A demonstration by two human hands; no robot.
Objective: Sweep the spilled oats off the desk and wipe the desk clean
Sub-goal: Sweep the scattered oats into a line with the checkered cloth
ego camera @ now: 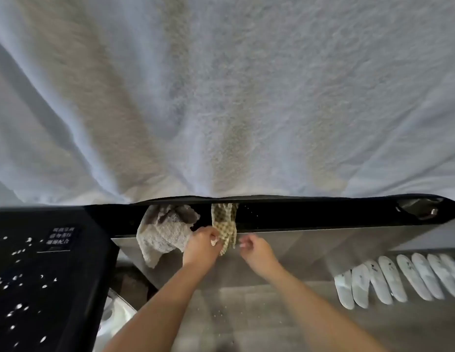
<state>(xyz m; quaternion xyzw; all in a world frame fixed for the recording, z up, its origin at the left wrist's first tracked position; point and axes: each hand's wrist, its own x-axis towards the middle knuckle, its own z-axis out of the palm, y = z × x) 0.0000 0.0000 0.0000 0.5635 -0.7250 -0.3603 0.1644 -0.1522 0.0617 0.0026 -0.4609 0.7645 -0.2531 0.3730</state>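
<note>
A yellow-and-white checked cloth hangs over the edge of a black ledge. My left hand pinches its lower left part between thumb and fingers. Just right of the cloth is my right hand, with its fingers loosely curled and a small gap between them and the cloth. Pale oat flakes lie scattered over the black desk top at the left. A few more oat specks dot the black ledge beside the cloth.
A grey crumpled towel hangs left of the checked cloth. White textured fabric fills the upper view. White slippers line the floor at the right. A printed label sits on the desk. Small crumbs speckle the floor.
</note>
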